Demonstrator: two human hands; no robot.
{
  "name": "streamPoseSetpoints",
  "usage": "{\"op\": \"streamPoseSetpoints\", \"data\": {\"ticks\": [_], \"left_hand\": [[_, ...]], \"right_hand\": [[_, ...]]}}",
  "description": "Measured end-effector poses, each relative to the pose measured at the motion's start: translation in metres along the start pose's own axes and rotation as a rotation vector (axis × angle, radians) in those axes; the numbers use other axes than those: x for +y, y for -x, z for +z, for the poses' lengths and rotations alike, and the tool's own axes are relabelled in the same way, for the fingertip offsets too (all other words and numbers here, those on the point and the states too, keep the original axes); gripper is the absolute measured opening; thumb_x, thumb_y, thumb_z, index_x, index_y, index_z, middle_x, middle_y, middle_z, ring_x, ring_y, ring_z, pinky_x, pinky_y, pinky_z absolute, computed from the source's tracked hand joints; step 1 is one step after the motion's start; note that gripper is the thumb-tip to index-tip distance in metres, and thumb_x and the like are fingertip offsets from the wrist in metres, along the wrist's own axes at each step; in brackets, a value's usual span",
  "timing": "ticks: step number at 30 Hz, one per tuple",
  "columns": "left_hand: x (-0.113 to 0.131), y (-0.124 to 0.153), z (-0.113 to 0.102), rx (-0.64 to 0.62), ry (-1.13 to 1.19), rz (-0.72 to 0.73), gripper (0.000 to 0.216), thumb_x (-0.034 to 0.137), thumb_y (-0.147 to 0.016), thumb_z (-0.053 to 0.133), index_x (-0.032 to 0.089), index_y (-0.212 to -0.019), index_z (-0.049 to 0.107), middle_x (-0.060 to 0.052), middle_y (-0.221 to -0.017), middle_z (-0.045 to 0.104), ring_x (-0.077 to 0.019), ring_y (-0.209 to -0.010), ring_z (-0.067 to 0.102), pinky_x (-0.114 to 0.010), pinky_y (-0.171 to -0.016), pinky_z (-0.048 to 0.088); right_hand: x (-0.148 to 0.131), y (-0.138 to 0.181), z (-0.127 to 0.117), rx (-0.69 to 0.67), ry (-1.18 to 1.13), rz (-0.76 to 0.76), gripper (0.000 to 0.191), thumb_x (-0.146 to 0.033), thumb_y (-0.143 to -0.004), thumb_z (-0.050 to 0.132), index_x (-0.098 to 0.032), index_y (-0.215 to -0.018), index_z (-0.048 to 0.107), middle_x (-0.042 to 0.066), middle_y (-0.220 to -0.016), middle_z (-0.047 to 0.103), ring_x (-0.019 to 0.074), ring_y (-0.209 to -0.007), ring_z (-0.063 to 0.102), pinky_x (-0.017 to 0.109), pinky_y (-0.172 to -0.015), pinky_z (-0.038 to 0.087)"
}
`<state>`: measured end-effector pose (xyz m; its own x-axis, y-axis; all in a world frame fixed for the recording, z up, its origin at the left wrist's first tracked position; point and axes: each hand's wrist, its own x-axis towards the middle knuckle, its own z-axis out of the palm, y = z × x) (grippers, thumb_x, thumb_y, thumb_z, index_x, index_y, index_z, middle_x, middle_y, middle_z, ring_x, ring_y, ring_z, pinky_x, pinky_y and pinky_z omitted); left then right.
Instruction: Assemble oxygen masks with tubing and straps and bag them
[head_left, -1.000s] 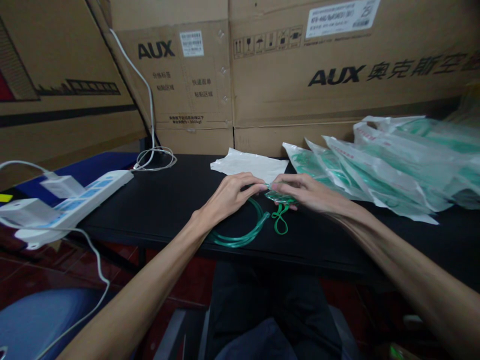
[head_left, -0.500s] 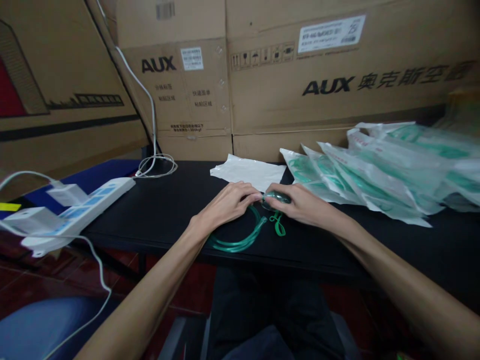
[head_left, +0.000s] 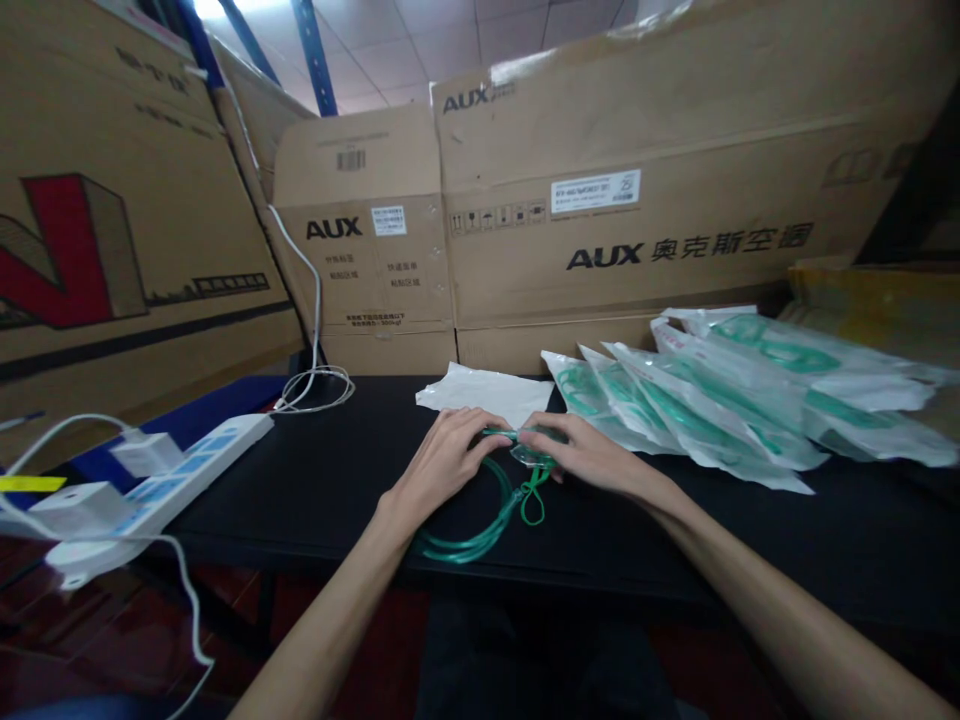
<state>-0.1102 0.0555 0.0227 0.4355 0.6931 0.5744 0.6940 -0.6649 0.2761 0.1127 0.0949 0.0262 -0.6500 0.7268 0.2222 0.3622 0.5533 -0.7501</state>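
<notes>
On the black table (head_left: 315, 480) lies a coil of green plastic tubing (head_left: 480, 520) joined to a small clear green mask piece (head_left: 531, 455) with a green strap loop (head_left: 533, 505). My left hand (head_left: 442, 462) is closed, its fingertips pinching the tubing just left of the mask piece. My right hand (head_left: 585, 455) is closed over the mask piece from the right. The two hands nearly touch. An empty white plastic bag (head_left: 487, 390) lies flat just behind them.
Several sealed bags with green tubing (head_left: 712, 400) are fanned out on the right of the table. A white power strip (head_left: 142, 480) with plugged adapters and a coiled white cable (head_left: 315, 385) lie at the left. Big AUX cardboard boxes (head_left: 600, 230) wall the back.
The head has tilted up, so the boxes and ceiling show more. My hands stay together on the mask piece and tubing, now lower in view.
</notes>
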Motion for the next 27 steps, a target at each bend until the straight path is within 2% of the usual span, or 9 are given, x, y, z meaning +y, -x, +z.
{"op": "streamPoseSetpoints", "data": {"ticks": [3, 7, 12, 17, 21, 23, 25, 27], "left_hand": [[0.000, -0.001, 0.001, 0.035, 0.003, 0.003, 0.018, 0.034, -0.102, 0.056, 0.021, -0.104, 0.068, -0.003, -0.101, 0.075, -0.0213, -0.099, 0.067, -0.037, -0.092, 0.044], [-0.004, -0.003, 0.004, 0.033, 0.036, 0.019, 0.019, 0.032, -0.102, 0.056, 0.020, -0.108, 0.069, -0.005, -0.104, 0.075, -0.0219, -0.100, 0.067, -0.038, -0.093, 0.044], [-0.007, -0.003, 0.005, -0.028, 0.038, 0.011, 0.022, 0.030, -0.103, 0.053, 0.018, -0.104, 0.072, -0.004, -0.094, 0.074, -0.0207, -0.093, 0.066, -0.036, -0.091, 0.045], [-0.007, -0.002, 0.006, -0.049, 0.043, -0.011, 0.024, 0.030, -0.104, 0.052, 0.018, -0.100, 0.073, -0.003, -0.090, 0.074, -0.0192, -0.088, 0.066, -0.033, -0.090, 0.046], [-0.009, -0.003, 0.007, -0.056, 0.029, -0.026, 0.023, 0.030, -0.103, 0.054, 0.019, -0.105, 0.074, -0.003, -0.096, 0.077, -0.0202, -0.093, 0.068, -0.033, -0.089, 0.046], [-0.009, -0.005, 0.003, -0.054, 0.019, -0.033, 0.023, 0.034, -0.101, 0.058, 0.020, -0.112, 0.074, -0.004, -0.106, 0.078, -0.0218, -0.101, 0.068, -0.034, -0.092, 0.046], [-0.004, -0.004, -0.006, -0.028, 0.006, -0.074, 0.029, 0.038, -0.098, 0.062, 0.022, -0.120, 0.072, -0.005, -0.118, 0.075, -0.0231, -0.113, 0.065, -0.036, -0.100, 0.044], [0.006, 0.001, -0.021, 0.002, 0.004, -0.146, 0.029, 0.040, -0.098, 0.062, 0.023, -0.121, 0.070, -0.005, -0.123, 0.073, -0.0229, -0.118, 0.062, -0.036, -0.104, 0.042]], "right_hand": [[0.000, 0.000, -0.001, -0.018, -0.065, 0.000, 0.036, -0.050, -0.100, 0.046, -0.019, -0.092, 0.064, 0.000, -0.077, 0.063, 0.0129, -0.054, 0.057, 0.030, -0.061, 0.047], [0.001, 0.000, -0.001, -0.025, -0.093, 0.008, 0.037, -0.051, -0.100, 0.047, -0.019, -0.094, 0.064, 0.003, -0.085, 0.066, 0.0123, -0.057, 0.056, 0.029, -0.058, 0.047], [0.001, -0.001, 0.001, 0.000, -0.036, -0.013, 0.037, -0.051, -0.098, 0.049, -0.018, -0.096, 0.065, 0.004, -0.085, 0.064, 0.0154, -0.067, 0.056, 0.028, -0.060, 0.045], [-0.001, -0.003, 0.005, 0.056, 0.061, -0.036, 0.031, -0.046, -0.097, 0.050, -0.019, -0.091, 0.064, 0.002, -0.082, 0.063, 0.0160, -0.068, 0.054, 0.029, -0.065, 0.042], [-0.003, -0.004, 0.008, 0.112, 0.123, -0.012, 0.025, -0.039, -0.094, 0.052, -0.019, -0.084, 0.064, 0.000, -0.071, 0.059, 0.0175, -0.067, 0.054, 0.030, -0.066, 0.039], [-0.004, -0.004, 0.008, 0.125, 0.131, -0.001, 0.024, -0.037, -0.093, 0.052, -0.019, -0.084, 0.065, 0.000, -0.071, 0.061, 0.0168, -0.064, 0.055, 0.030, -0.066, 0.039], [-0.007, -0.004, 0.007, 0.131, 0.127, 0.009, 0.025, -0.037, -0.093, 0.052, -0.018, -0.086, 0.067, 0.001, -0.076, 0.065, 0.0153, -0.061, 0.055, 0.030, -0.065, 0.040], [-0.009, -0.002, 0.005, 0.132, 0.118, 0.026, 0.026, -0.038, -0.093, 0.053, -0.018, -0.087, 0.069, 0.002, -0.079, 0.067, 0.0142, -0.058, 0.055, 0.029, -0.064, 0.041]]}}
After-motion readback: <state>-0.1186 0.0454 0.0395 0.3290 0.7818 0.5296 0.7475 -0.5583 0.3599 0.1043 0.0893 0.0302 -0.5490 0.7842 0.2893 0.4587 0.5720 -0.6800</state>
